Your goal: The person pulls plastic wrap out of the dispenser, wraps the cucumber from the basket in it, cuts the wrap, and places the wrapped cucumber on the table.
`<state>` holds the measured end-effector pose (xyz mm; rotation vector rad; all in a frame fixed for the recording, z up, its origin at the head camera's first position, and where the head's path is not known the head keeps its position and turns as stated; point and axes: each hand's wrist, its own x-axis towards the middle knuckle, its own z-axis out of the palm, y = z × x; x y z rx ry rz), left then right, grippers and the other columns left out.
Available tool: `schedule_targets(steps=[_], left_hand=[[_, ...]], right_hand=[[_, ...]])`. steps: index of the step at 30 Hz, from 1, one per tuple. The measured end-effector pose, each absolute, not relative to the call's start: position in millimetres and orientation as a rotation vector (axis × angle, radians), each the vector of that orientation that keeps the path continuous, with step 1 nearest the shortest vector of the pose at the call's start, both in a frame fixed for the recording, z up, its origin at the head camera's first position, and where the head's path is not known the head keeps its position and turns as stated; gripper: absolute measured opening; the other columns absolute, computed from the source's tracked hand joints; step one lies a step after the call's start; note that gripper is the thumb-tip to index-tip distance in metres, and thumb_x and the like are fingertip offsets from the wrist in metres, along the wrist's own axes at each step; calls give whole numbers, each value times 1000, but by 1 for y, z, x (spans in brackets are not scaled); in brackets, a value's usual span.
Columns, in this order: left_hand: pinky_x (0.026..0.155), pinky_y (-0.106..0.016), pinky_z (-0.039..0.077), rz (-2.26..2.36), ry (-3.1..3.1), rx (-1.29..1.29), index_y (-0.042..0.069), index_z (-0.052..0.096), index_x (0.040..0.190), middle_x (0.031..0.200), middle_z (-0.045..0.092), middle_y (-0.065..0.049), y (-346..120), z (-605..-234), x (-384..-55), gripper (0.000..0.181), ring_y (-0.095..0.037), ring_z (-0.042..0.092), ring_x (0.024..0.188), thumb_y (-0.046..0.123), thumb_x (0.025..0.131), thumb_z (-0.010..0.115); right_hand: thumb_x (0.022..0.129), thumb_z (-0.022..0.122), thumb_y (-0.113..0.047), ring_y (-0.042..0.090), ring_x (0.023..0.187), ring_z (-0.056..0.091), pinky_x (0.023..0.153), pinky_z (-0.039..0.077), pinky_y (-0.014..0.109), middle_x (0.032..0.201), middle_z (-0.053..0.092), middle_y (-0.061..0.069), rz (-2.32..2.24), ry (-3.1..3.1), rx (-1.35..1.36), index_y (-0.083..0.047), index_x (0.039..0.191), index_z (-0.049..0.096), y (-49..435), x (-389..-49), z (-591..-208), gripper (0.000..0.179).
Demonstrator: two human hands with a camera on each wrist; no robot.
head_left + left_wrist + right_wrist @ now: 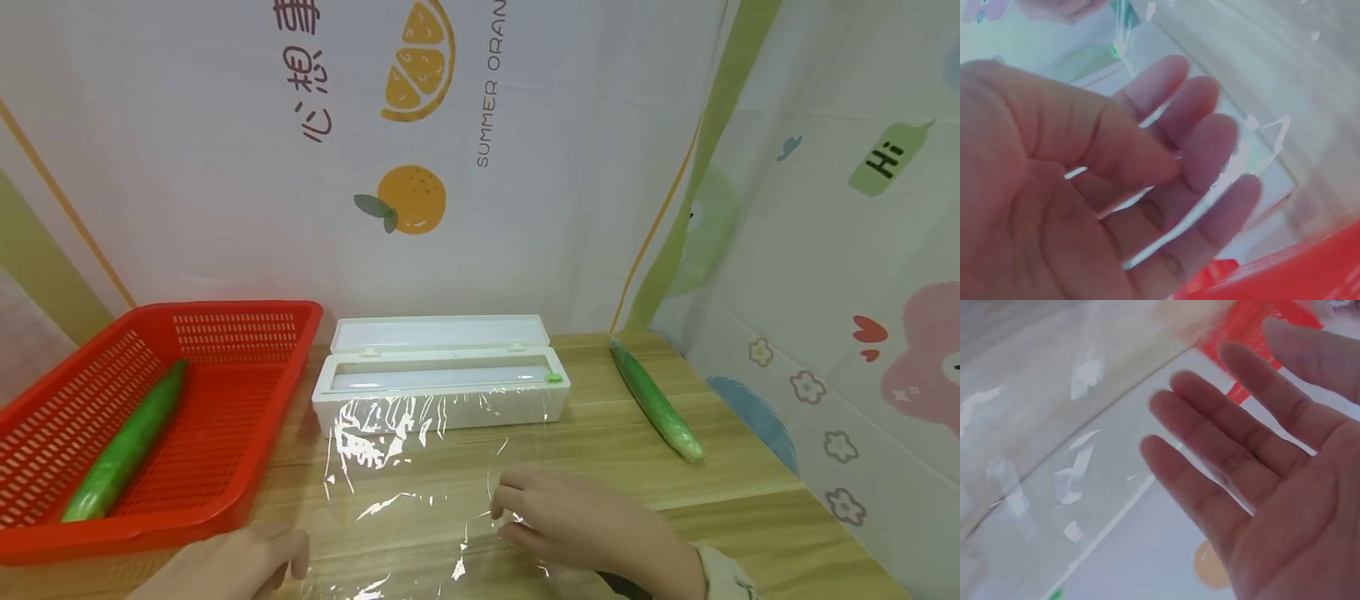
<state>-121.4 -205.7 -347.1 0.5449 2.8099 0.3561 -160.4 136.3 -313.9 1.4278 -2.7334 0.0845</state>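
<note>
A sheet of clear plastic film [405, 500] stretches from the white cling film box [442, 408] toward the front of the wooden table. The box's lid is raised, and a pale roll [442, 377] lies inside. At the film's left side is my left hand [232, 562], fingers loosely bent; in the left wrist view its thumb [1135, 150] lies across in front of the fingers, with no film visibly gripped. My right hand [562, 517] hovers over or rests on the film's right side; I cannot tell which. Its fingers [1204, 431] are spread and relaxed, holding nothing.
To the left stands a red plastic basket [255, 433] with a cucumber [127, 450] inside. Another cucumber [656, 404] lies on the table at the right. A small green slider [553, 377] sits on the box's right end. Printed cloth [525, 250] hangs behind.
</note>
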Motion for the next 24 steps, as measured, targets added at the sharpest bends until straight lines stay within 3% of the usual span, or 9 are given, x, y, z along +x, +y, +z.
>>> schedule_targets(steps=[2, 6, 9, 15, 19, 24], left_hand=[[51, -19, 34, 362, 2859, 594, 33, 54, 82, 65, 43, 17, -206, -339, -121, 17, 0, 38, 57, 33, 78, 71], [53, -19, 39, 232, 3034, 626, 39, 53, 83, 72, 45, 22, -206, -320, -122, 29, 2, 41, 64, 15, 79, 69], [57, -20, 43, 183, 3213, 699, 42, 51, 83, 76, 45, 26, -206, -306, -124, 34, 3, 43, 68, 16, 77, 72], [63, -20, 48, 405, 3522, 1061, 38, 54, 82, 80, 50, 28, -210, -278, -135, 47, 5, 50, 72, -3, 68, 70], [61, -20, 48, 573, 3507, 992, 29, 61, 86, 84, 59, 21, -218, -258, -149, 42, 2, 53, 74, -9, 71, 66], [58, -19, 42, 708, 3585, 794, 17, 67, 87, 84, 68, 3, -233, -233, -174, 27, 4, 48, 72, -7, 78, 59]], right_hand=[[93, 56, -24, 1, 89, 56, 78, 47, 16, 101, 58, -9, 63, -2708, 1463, -17, 104, 63, 120, -163, -309, 15], [94, 54, -26, 5, 104, 57, 88, 46, 18, 118, 57, -4, 24, -2594, 1549, -15, 116, 58, 86, -171, -300, 24], [95, 53, -28, 8, 115, 54, 96, 42, 18, 129, 53, -1, 31, -2529, 1593, -15, 124, 54, 61, -176, -294, 32], [96, 50, -30, 7, 122, 49, 100, 38, 16, 138, 47, -2, 154, -2549, 1635, -17, 134, 47, 20, -181, -287, 40], [96, 49, -30, 6, 130, 40, 104, 31, 13, 145, 39, -2, 107, -2561, 1682, -19, 139, 41, -8, -179, -292, 45], [96, 47, -36, 4, 138, 26, 107, 25, 13, 152, 24, -5, -67, -2584, 1658, -27, 146, 29, -35, -172, -303, 53]])
